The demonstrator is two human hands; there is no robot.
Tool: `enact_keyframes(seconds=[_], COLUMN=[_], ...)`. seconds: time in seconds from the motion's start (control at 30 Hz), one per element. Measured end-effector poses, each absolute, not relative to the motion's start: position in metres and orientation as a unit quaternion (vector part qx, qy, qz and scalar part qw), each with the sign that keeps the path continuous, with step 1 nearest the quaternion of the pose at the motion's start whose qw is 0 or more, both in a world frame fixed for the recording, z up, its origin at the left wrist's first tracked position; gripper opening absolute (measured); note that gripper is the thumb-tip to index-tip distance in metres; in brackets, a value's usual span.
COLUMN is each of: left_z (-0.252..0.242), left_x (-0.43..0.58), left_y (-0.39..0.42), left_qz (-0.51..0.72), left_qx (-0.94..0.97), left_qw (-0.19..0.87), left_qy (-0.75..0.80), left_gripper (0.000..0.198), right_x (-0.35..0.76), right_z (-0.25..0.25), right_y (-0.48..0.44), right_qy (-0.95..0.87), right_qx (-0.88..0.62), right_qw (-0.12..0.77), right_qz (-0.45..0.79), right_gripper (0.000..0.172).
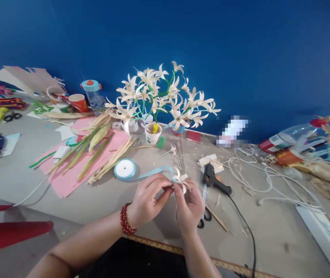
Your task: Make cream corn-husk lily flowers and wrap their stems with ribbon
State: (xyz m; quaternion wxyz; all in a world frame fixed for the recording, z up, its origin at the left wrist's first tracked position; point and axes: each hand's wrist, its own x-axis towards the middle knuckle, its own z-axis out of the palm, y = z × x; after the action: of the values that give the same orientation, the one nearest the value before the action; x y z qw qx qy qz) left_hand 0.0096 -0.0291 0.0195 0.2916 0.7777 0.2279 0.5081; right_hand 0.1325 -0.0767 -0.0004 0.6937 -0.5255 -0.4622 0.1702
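Observation:
Over the front of the table, my two hands meet at a small cream-coloured handmade flower point(181, 178). My right hand point(190, 204) pinches the flower near its base between thumb and fingers. Closed beside it, my left hand point(152, 197) grips the end of a light blue ribbon point(156, 170) against the flower's base. That ribbon runs left to its roll point(125, 169), which lies flat on the table. Fingertips partly hide the spot where ribbon and flower meet. Just right of my right hand lie a black glue gun point(214, 179) and scissors point(207, 214), partly covered.
Paper cups point(153, 134) hold many finished cream flowers at the back by the blue wall. Corn husks point(101, 139) lie on pink paper point(63, 181) at left. White cables point(257, 189), a plastic bottle point(289, 137) and a power strip point(324, 235) occupy the right side.

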Motion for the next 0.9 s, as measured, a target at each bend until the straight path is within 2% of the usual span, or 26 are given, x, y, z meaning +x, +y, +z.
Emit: enact_keyframes(seconds=[0.17,0.37,0.47,0.63,0.77,0.9], left_z=[0.025,0.023,0.021,0.021,0.019,0.019], left_x=[0.010,0.012,0.013,0.013,0.013,0.011], left_y=[-0.027,-0.028,-0.029,-0.027,-0.025,-0.022], left_qz=[0.504,0.466,0.453,0.437,0.420,0.394], left_qx=[0.731,0.605,0.548,0.462,0.422,0.404], left_qw=[0.369,0.563,0.636,0.719,0.759,0.790], left_qy=[0.275,0.316,0.301,0.280,0.264,0.238], left_gripper=[0.012,0.003,0.007,0.018,0.022,0.018], right_x=[0.133,0.130,0.129,0.135,0.140,0.144], right_z=[0.000,-0.001,0.001,0.002,-0.001,-0.002], right_y=[-0.078,-0.078,-0.076,-0.074,-0.074,-0.074], right_qy=[-0.486,-0.475,-0.457,-0.448,-0.427,-0.401], right_qx=[-0.533,-0.547,-0.535,-0.507,-0.483,-0.460], right_qw=[0.671,0.671,0.688,0.698,0.690,0.695], right_qz=[0.175,0.158,0.177,0.233,0.327,0.380], right_gripper=[0.008,0.007,0.007,0.023,0.016,0.013])
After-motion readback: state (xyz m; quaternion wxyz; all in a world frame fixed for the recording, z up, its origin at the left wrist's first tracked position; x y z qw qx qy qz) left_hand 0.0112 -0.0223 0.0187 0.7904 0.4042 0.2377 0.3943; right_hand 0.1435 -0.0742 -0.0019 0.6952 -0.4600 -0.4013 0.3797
